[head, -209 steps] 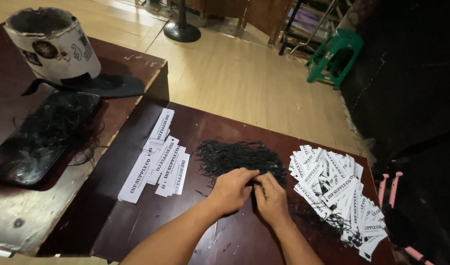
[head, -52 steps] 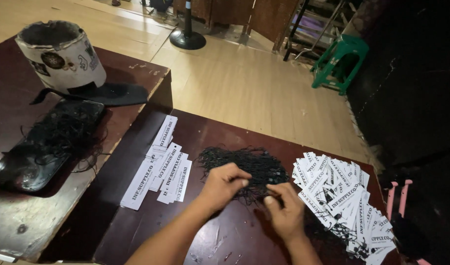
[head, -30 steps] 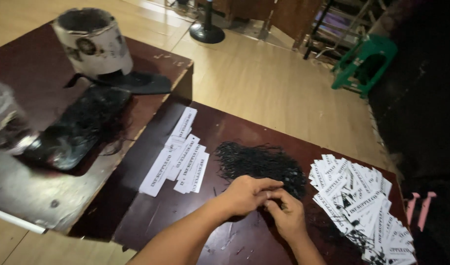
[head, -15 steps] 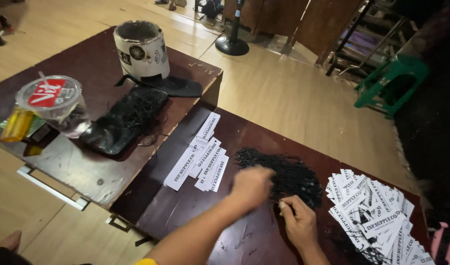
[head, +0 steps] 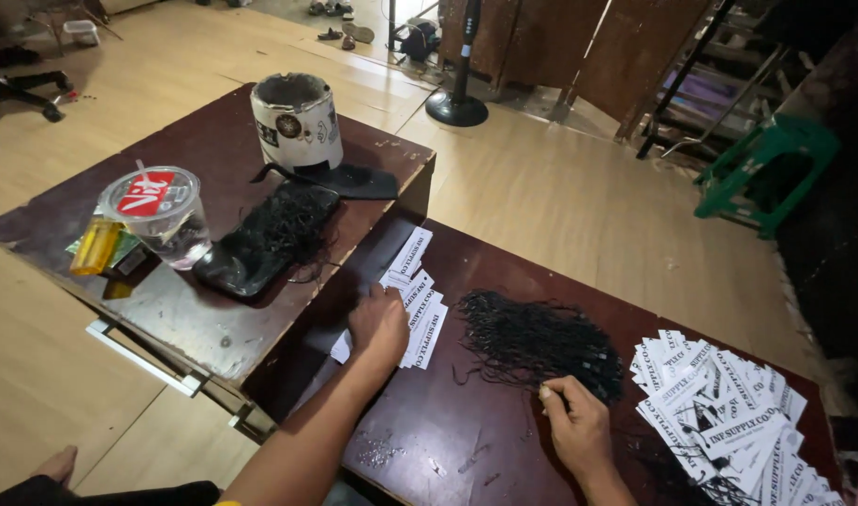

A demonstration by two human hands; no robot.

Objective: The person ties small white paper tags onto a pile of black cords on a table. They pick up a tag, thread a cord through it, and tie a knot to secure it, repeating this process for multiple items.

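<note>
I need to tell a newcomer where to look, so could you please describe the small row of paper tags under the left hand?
On the lower dark table, left of the black string heap, lies a short row of white paper tags under the left hand. Unlike the big tag pile at right, these lie neatly side by side.

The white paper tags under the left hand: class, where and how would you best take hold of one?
Probably by the far short end of a top white paper tag, from above. The tags lie flat and overlapping on the table, and the left hand covers their near ends.
</note>
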